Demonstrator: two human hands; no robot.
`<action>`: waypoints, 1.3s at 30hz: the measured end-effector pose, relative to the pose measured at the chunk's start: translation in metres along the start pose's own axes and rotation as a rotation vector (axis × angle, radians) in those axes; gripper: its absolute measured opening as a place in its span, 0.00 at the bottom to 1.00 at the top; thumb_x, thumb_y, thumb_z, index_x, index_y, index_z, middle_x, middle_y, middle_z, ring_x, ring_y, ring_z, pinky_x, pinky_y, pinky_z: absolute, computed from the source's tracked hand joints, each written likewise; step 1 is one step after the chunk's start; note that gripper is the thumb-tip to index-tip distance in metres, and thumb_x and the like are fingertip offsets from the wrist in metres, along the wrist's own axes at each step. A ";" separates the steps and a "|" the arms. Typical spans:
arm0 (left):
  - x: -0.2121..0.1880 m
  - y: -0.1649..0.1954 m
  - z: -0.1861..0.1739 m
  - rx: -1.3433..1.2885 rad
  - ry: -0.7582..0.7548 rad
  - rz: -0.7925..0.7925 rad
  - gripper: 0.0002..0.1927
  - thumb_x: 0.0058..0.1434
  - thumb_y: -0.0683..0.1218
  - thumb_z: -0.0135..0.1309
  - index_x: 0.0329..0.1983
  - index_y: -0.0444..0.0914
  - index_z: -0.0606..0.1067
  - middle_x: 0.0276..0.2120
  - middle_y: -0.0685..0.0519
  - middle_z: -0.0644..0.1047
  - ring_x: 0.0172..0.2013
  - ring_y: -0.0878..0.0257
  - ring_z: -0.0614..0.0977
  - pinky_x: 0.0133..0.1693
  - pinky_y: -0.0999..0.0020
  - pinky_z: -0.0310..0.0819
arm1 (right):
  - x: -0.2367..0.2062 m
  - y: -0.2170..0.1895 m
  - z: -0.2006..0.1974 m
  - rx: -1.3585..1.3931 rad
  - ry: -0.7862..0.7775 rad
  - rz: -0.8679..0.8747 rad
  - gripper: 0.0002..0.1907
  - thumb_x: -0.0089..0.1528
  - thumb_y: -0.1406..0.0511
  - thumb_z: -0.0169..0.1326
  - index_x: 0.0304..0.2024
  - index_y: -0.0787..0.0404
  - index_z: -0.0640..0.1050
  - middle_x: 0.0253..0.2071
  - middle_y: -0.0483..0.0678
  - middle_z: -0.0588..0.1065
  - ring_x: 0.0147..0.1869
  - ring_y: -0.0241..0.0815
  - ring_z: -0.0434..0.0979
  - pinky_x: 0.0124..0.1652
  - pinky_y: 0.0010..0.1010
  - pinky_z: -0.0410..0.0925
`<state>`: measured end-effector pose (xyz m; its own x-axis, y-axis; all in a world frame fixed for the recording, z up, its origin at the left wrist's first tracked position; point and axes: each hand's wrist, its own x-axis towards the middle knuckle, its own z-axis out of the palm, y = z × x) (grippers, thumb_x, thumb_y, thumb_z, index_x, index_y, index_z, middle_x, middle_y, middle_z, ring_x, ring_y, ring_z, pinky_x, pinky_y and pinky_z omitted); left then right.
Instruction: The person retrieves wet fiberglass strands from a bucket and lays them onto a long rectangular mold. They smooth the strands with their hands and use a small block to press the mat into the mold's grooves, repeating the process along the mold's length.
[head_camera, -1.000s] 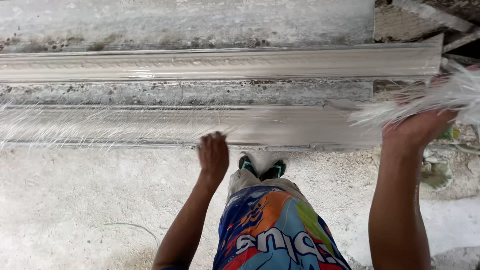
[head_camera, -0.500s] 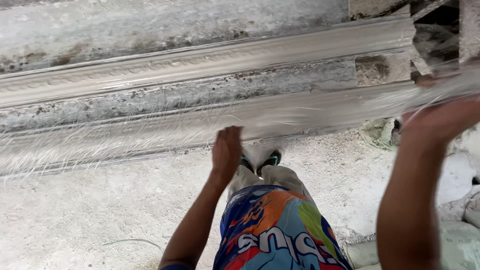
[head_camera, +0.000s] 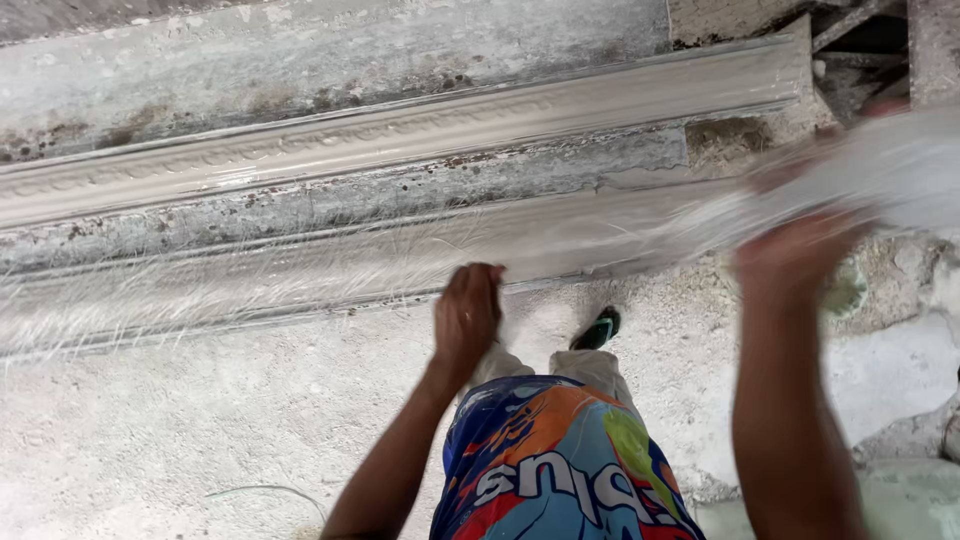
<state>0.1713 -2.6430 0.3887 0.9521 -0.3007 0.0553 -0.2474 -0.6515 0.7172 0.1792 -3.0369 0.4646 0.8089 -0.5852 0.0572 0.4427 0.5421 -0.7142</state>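
Observation:
Two long grey moulds lie side by side on a low bench: a far mould (head_camera: 420, 135) with a wet ridged surface and a near mould (head_camera: 300, 270) covered with thin white fibre strands. My left hand (head_camera: 467, 312) rests on the near mould's front edge, fingers curled over loose fibres. My right hand (head_camera: 800, 250) is raised at the right end and grips a blurred bundle of white fibre (head_camera: 880, 170) that stretches up to the right.
A rough pale concrete floor (head_camera: 200, 430) lies below the bench. My own leg and green shoe (head_camera: 598, 330) stand just under the near mould. Wooden planks and rubble (head_camera: 860, 40) sit at the top right corner.
The view has tilted and shifted. My left hand has stayed on the near mould's edge. My right hand has kept its fibre bundle and moved a little lower and leftward.

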 end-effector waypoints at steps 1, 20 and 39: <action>0.009 -0.009 -0.005 0.197 -0.067 -0.056 0.09 0.76 0.43 0.45 0.47 0.33 0.74 0.31 0.44 0.80 0.28 0.53 0.81 0.26 0.57 0.79 | 0.026 -0.021 -0.012 -0.028 -0.001 -0.061 0.40 0.72 0.40 0.34 0.62 0.70 0.68 0.45 0.56 0.76 0.42 0.45 0.77 0.41 0.35 0.75; 0.035 0.090 0.047 0.789 0.284 -0.182 0.16 0.69 0.47 0.44 0.49 0.35 0.79 0.47 0.41 0.81 0.42 0.49 0.82 0.41 0.47 0.79 | 0.140 -0.064 -0.096 0.036 -0.044 0.105 0.36 0.74 0.42 0.37 0.62 0.68 0.69 0.43 0.54 0.75 0.39 0.42 0.76 0.38 0.33 0.73; 0.050 0.146 0.097 1.108 0.465 -0.059 0.15 0.71 0.48 0.36 0.49 0.37 0.72 0.41 0.44 0.82 0.40 0.52 0.83 0.36 0.54 0.78 | 0.129 -0.092 -0.102 0.087 -0.137 0.141 0.32 0.75 0.45 0.40 0.61 0.66 0.70 0.41 0.51 0.75 0.37 0.40 0.75 0.36 0.32 0.72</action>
<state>0.1656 -2.8210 0.4286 0.8843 -0.1188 0.4516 -0.0039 -0.9690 -0.2471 0.2034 -3.2236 0.4663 0.9078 -0.4152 0.0594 0.3479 0.6664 -0.6594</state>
